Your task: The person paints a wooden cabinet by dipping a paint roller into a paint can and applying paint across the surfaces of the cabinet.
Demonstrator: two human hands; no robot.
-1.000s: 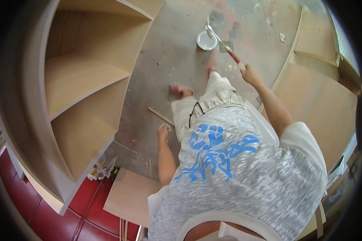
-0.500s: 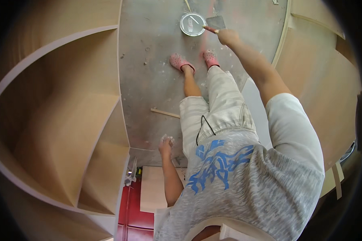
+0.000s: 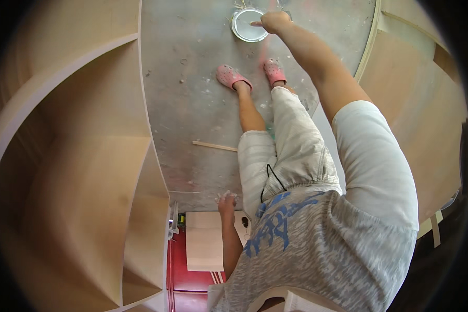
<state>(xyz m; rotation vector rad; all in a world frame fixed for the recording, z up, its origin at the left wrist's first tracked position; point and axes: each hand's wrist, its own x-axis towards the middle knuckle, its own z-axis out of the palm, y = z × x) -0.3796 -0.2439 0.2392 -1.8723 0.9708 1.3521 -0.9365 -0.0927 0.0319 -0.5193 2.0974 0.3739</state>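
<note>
My right hand reaches over a round white-rimmed bucket at the far middle. Its fingers are closed round a slim reddish-brown tool, whose tip is over the bucket; the hand hides most of it, and I cannot make out its kind. Low beside my left thigh hangs my left hand, its fingers loosely bent and slightly apart, with whitish smears on them. I see nothing held in it.
Open wooden shelving lines the left side, and a wooden panel stands on the right. A thin wood strip lies on the grey, speckled floor. Behind my left arm are a pale board and a red surface.
My right hand has moved closer to the bucket, bringing the tool's tip over it. The grey square blade-like piece beside the bucket is now mostly hidden. The view has shifted slightly.
</note>
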